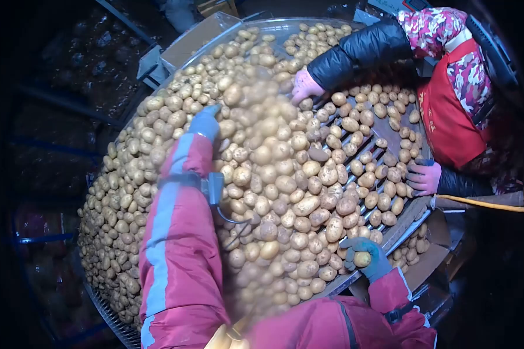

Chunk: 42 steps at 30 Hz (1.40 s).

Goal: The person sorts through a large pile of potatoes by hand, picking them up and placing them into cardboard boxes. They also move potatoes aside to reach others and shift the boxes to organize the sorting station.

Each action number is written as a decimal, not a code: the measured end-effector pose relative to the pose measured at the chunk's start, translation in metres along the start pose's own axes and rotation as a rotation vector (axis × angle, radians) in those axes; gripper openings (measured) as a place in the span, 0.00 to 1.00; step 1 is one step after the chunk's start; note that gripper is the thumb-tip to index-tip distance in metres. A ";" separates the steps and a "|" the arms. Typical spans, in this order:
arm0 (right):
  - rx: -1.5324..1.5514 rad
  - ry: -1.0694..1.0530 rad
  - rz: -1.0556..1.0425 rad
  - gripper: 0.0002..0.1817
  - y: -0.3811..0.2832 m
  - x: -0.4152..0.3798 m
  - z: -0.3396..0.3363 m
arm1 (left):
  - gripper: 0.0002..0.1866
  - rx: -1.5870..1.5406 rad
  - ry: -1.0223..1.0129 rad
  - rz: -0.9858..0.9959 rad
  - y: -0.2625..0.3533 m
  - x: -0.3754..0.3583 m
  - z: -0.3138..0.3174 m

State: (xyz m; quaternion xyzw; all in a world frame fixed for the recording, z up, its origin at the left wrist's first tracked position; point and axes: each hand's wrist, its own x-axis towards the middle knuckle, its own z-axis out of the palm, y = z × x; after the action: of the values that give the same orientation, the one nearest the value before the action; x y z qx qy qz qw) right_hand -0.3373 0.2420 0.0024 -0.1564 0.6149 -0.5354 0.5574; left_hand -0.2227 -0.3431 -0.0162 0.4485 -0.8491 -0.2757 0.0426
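Observation:
My left hand (205, 123), in a blue glove, reaches far over a big heap of potatoes (145, 136) and touches those near its fingertips. Its visible fingers are stretched out, with no potato seen in them; the underside is hidden. Closer to me on the right, my right hand (370, 259), in a grey-green glove, is closed around one small potato (362, 259). That hand is at the near edge of the metal-barred rack (355, 168), on which many potatoes lie.
Opposite, a co-worker in a red apron (454, 110) has one pink-gloved hand (306, 86) among the potatoes and another (424, 177) at the rack's right edge. Cardboard boxes stand at back left (201, 38) and lower right (434, 259). A yellow cord (480, 203) runs at right.

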 end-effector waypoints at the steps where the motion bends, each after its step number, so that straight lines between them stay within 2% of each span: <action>1: -0.128 -0.012 -0.059 0.15 -0.001 -0.001 0.001 | 0.36 0.082 -0.055 0.028 -0.002 0.005 -0.006; 3: -0.104 -0.037 -0.030 0.16 -0.002 0.000 0.002 | 0.35 0.277 -0.115 0.125 -0.017 0.020 -0.013; 6: -0.037 -0.057 -0.012 0.18 -0.003 -0.001 0.001 | 0.34 0.374 -0.201 0.103 -0.025 0.026 -0.020; 7: 0.065 -0.047 0.112 0.18 -0.017 -0.003 0.005 | 0.34 0.417 -0.227 0.104 -0.030 0.026 -0.019; 8: 0.131 -0.087 0.136 0.20 -0.013 -0.002 0.000 | 0.34 0.394 -0.249 0.088 -0.026 0.019 -0.022; 9: 0.123 -0.126 0.029 0.23 0.000 -0.003 -0.002 | 0.35 0.406 -0.310 0.162 -0.043 0.032 -0.018; 10: 0.107 -0.167 -0.064 0.25 0.012 0.000 -0.007 | 0.35 0.328 -0.393 0.186 -0.008 0.008 -0.027; 11: 0.216 -0.177 0.008 0.24 0.010 -0.002 -0.008 | 0.34 0.311 -0.293 0.172 -0.035 0.010 -0.009; 12: 0.101 -0.177 -0.021 0.24 0.009 -0.001 -0.009 | 0.33 0.056 -0.433 -0.263 0.047 -0.036 -0.021; 13: 0.054 -0.139 -0.050 0.23 0.005 -0.003 -0.005 | 0.33 0.200 -0.256 0.080 -0.010 -0.013 0.003; 14: 0.413 -0.025 0.362 0.21 -0.018 -0.003 -0.002 | 0.34 0.238 -0.151 0.197 -0.047 0.002 0.018; 15: 0.376 -0.065 0.286 0.20 -0.016 -0.006 -0.004 | 0.34 0.125 -0.088 0.237 -0.104 0.031 0.038; 16: 0.163 -0.065 0.027 0.18 -0.015 -0.012 -0.001 | 0.32 0.046 -0.112 0.208 -0.094 0.023 0.037; 17: 0.117 -0.095 -0.045 0.19 -0.003 -0.009 -0.004 | 0.31 0.005 -0.099 0.223 -0.087 0.017 0.038; 19: 0.331 -0.107 0.187 0.19 -0.013 -0.011 -0.007 | 0.29 -0.032 -0.047 0.282 -0.104 0.016 0.042; 20: 0.427 -0.087 0.280 0.20 -0.018 -0.011 -0.008 | 0.29 -0.121 -0.064 0.184 -0.096 0.005 0.037; 22: 0.356 -0.106 0.158 0.20 -0.012 -0.011 -0.011 | 0.30 -0.310 -0.089 0.107 -0.070 -0.020 0.028; 24: 0.310 -0.129 0.083 0.20 -0.012 -0.015 -0.012 | 0.31 -0.507 -0.104 0.147 0.004 -0.085 0.015; 26: 0.361 -0.152 0.001 0.19 0.018 -0.003 -0.011 | 0.32 -0.566 -0.086 0.182 0.060 -0.143 0.029; 27: 0.418 -0.158 -0.001 0.19 0.026 0.001 -0.010 | 0.32 -0.593 -0.214 0.058 0.102 -0.177 0.031; 28: 0.434 -0.159 0.019 0.18 0.022 -0.002 -0.010 | 0.32 -0.446 -0.230 0.088 0.122 -0.201 0.041; 29: 0.449 -0.162 0.040 0.18 0.014 -0.006 -0.011 | 0.32 -0.605 -0.316 0.116 0.138 -0.226 0.059; 30: 0.462 -0.168 0.061 0.18 0.008 -0.009 -0.012 | 0.32 -0.598 -0.373 0.065 0.152 -0.246 0.075; 31: 0.494 -0.191 0.074 0.19 0.006 -0.012 -0.015 | 0.32 -0.564 -0.431 0.144 0.173 -0.267 0.086; 32: 0.527 -0.215 0.088 0.21 0.005 -0.016 -0.018 | 0.32 -0.705 -0.617 0.006 0.190 -0.287 0.092; 33: 0.560 -0.240 0.103 0.23 0.004 -0.021 -0.019 | 0.33 -0.619 -0.616 0.066 0.212 -0.307 0.100; 34: 0.664 -0.146 0.169 0.25 0.000 -0.029 -0.015 | 0.34 -0.671 -0.709 0.101 0.228 -0.321 0.106; 35: 0.619 -0.087 0.136 0.29 0.004 -0.036 -0.015 | 0.35 -0.540 -0.662 0.324 0.234 -0.329 0.121; 37: 0.635 -0.093 0.145 0.28 0.008 -0.050 -0.020 | 0.36 -0.697 -0.732 0.238 0.236 -0.356 0.149; 38: 0.723 -0.089 0.141 0.27 0.015 -0.054 -0.023 | 0.37 -0.542 -0.765 0.269 0.252 -0.366 0.147; 39: 0.810 -0.082 0.140 0.26 0.024 -0.057 -0.026 | 0.37 -0.325 -0.701 0.449 0.249 -0.370 0.154; 41: 0.946 -0.077 0.050 0.23 0.037 -0.068 -0.037 | 0.37 -0.302 -0.738 0.519 0.270 -0.384 0.150; 42: 0.917 -0.038 0.052 0.24 0.039 -0.075 -0.042 | 0.36 -0.353 -0.781 0.478 0.283 -0.392 0.146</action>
State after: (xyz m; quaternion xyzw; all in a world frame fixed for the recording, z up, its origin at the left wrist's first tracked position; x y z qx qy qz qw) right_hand -0.3330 0.3363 0.0006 0.1121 0.3078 -0.7352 0.5935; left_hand -0.2462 0.1536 0.0724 0.0901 -0.8210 -0.5457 -0.1414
